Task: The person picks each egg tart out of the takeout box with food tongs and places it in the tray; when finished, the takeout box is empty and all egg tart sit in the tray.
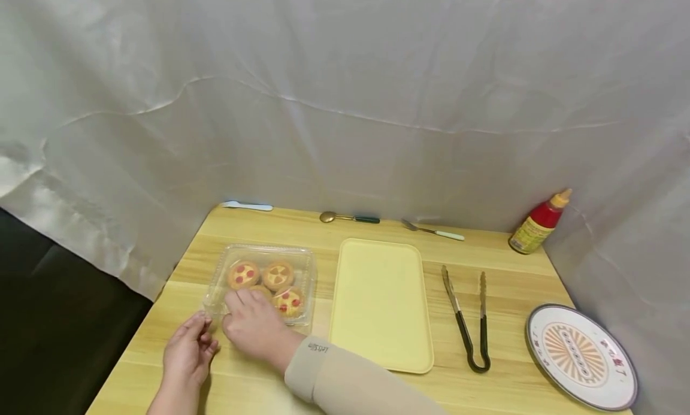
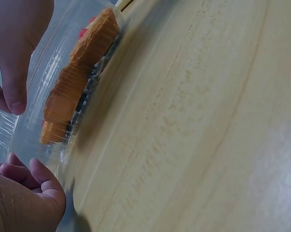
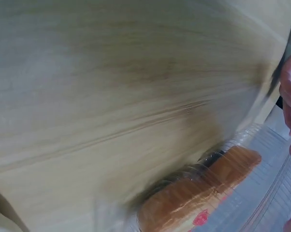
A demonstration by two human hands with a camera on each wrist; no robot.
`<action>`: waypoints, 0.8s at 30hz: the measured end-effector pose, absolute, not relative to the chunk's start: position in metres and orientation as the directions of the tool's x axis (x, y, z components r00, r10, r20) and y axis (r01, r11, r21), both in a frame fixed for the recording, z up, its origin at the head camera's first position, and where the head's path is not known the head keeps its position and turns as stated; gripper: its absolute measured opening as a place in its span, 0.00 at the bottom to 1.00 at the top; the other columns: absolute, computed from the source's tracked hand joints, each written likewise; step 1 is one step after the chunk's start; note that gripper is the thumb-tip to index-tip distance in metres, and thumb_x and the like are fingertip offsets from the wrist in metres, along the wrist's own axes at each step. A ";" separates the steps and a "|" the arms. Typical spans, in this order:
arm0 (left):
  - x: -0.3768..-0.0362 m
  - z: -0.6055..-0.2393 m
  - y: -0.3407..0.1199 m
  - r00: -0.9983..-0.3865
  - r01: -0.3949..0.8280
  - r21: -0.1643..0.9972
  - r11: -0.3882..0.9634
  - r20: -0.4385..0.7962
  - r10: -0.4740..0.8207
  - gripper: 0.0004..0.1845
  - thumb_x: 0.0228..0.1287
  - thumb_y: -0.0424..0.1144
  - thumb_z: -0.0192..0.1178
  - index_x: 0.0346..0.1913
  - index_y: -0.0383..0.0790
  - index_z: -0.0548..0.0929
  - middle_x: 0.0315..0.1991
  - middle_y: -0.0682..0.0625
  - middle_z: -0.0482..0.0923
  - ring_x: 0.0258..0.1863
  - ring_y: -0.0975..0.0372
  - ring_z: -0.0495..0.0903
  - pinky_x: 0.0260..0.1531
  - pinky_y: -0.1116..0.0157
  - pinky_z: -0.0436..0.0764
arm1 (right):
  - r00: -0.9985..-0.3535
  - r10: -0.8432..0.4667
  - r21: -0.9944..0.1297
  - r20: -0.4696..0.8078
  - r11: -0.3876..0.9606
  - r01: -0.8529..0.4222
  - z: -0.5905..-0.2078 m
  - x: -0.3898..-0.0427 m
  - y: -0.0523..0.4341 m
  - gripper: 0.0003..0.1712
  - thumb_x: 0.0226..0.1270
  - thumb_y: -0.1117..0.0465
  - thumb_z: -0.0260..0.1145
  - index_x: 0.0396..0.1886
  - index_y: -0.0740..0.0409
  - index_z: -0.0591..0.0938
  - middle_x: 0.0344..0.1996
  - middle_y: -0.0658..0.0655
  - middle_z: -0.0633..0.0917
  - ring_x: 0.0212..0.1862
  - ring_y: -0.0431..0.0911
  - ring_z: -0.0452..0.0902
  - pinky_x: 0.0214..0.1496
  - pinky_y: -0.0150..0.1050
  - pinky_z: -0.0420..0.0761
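Note:
A clear plastic clamshell box (image 1: 308, 265) lies at the table's left. Inside it sit several small round pastries, one with red spots (image 1: 244, 274) and one with a wedge pattern (image 1: 278, 275). My left hand (image 1: 188, 349) pinches the box's near left corner with thumb and fingertips. My right hand (image 1: 256, 325) reaches over the near left part of the box and hides some of the pastries. In the left wrist view, the right thumb and a finger close on the lid's edge. A pastry (image 3: 177, 205) shows through the box wall in the right wrist view.
Right of the box lies a yellow tray (image 1: 380, 307), then metal tongs (image 1: 469, 337) with black handles and a round patterned plate (image 1: 582, 355). A light blue fork (image 1: 248, 205), a spoon (image 1: 345, 217), another fork (image 1: 433, 230) and a red sauce bottle (image 1: 539, 223) line the back edge.

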State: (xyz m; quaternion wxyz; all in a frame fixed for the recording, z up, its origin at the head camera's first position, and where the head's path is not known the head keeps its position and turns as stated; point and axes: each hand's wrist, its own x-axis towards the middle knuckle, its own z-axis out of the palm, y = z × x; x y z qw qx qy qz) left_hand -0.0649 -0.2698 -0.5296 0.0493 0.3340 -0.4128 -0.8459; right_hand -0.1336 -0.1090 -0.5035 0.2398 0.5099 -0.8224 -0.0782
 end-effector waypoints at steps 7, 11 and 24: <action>-0.063 -0.533 -0.269 -0.790 -0.183 0.743 -0.644 -0.501 -0.354 0.19 0.86 0.37 0.51 0.34 0.53 0.87 0.30 0.60 0.82 0.25 0.70 0.69 0.27 0.69 0.74 | -0.451 -0.860 0.353 0.239 0.509 -0.785 -0.503 -0.124 -0.120 0.09 0.74 0.54 0.67 0.33 0.34 0.88 0.29 0.41 0.80 0.26 0.35 0.70 0.22 0.29 0.72; -0.066 -0.533 -0.266 -0.786 -0.203 0.754 -0.624 -0.506 -0.356 0.20 0.86 0.36 0.51 0.33 0.55 0.87 0.31 0.62 0.82 0.26 0.70 0.69 0.28 0.70 0.74 | -0.504 -0.840 0.363 0.204 0.542 -0.758 -0.503 -0.121 -0.124 0.10 0.74 0.55 0.67 0.31 0.37 0.86 0.27 0.42 0.80 0.20 0.35 0.66 0.15 0.31 0.68; -0.066 -0.534 -0.262 -0.781 -0.215 0.784 -0.583 -0.496 -0.380 0.20 0.85 0.36 0.51 0.33 0.54 0.86 0.30 0.61 0.81 0.26 0.69 0.69 0.27 0.70 0.74 | -0.569 -0.814 0.362 0.118 0.569 -0.738 -0.501 -0.122 -0.126 0.07 0.78 0.53 0.63 0.37 0.41 0.84 0.29 0.42 0.79 0.18 0.36 0.65 0.13 0.32 0.66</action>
